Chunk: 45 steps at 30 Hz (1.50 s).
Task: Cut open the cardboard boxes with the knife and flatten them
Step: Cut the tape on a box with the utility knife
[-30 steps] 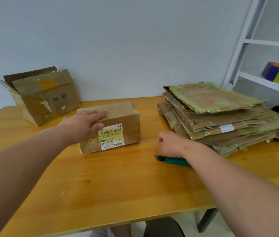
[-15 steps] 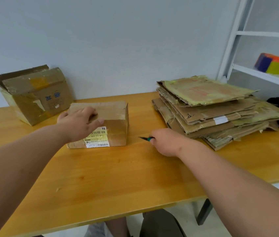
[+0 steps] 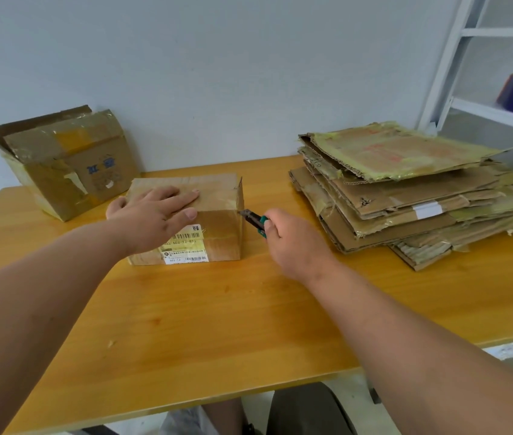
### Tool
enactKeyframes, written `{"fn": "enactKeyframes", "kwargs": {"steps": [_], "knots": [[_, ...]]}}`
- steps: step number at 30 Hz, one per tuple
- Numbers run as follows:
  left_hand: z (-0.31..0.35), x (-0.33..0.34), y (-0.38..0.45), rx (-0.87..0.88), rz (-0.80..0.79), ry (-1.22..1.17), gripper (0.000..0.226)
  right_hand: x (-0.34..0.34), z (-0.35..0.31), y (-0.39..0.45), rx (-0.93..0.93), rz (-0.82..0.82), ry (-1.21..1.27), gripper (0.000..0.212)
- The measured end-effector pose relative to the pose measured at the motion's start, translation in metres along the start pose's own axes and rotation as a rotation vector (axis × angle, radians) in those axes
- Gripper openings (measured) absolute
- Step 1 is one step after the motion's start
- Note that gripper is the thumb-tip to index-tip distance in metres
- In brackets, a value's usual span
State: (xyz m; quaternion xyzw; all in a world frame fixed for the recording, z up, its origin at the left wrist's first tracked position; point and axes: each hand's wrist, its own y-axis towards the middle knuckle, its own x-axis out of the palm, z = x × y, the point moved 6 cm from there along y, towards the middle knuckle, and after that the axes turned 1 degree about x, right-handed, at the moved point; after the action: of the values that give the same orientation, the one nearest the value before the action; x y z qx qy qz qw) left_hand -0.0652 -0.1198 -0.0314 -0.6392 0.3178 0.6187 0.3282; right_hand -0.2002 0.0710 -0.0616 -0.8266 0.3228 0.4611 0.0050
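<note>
Knife (image 3: 253, 220) gripped in right hand (image 3: 292, 243), tip apparently touching box (image 3: 217, 233) at its right top corner; left hand (image 3: 151, 215) flat on lid.

Cardboard, tape, wood and painted metal

The surface (image 3: 217, 324) is yellow-orange wood with a smooth, lightly glossy finish and faint grain. The sealed box (image 3: 217, 233) near its middle is matt brown cardboard, with shiny clear tape along its top and a white and yellow paper label (image 3: 186, 246) on the near face. The open box (image 3: 69, 161) at the far left corner is scuffed cardboard with glossy brown tape patches. The stack (image 3: 406, 189) at the right edge is rough, torn corrugated cardboard with yellowish glossy tape. The knife (image 3: 255, 221) has a green plastic handle and dark metal front. The shelf (image 3: 456, 58) looks like white painted metal.
</note>
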Motion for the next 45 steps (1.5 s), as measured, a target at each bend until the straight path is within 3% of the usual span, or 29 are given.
{"fn": "enactKeyframes", "kwargs": {"steps": [11, 21, 27, 31, 38, 45], "knots": [[0.000, 0.000, 0.001, 0.009, 0.003, -0.006, 0.065, 0.006, 0.000, -0.003, -0.063, 0.054, -0.096, 0.027], [-0.001, 0.002, 0.003, 0.010, 0.002, 0.005, 0.066, 0.013, 0.006, -0.009, -0.057, -0.063, -0.274, 0.026], [-0.001, 0.002, 0.003, 0.003, -0.001, 0.006, 0.066, 0.024, 0.003, -0.019, -0.063, -0.199, -0.445, 0.015], [-0.001, 0.001, 0.002, 0.005, -0.006, 0.002, 0.067, 0.022, 0.008, -0.014, -0.019, -0.234, -0.414, 0.022], [-0.001, 0.000, 0.002, 0.014, -0.003, 0.002, 0.068, 0.006, 0.002, -0.009, -0.053, 0.031, -0.239, 0.027], [-0.001, 0.001, 0.001, 0.007, -0.022, 0.000, 0.070, 0.022, 0.001, -0.009, -0.070, -0.050, -0.332, 0.021]]}}
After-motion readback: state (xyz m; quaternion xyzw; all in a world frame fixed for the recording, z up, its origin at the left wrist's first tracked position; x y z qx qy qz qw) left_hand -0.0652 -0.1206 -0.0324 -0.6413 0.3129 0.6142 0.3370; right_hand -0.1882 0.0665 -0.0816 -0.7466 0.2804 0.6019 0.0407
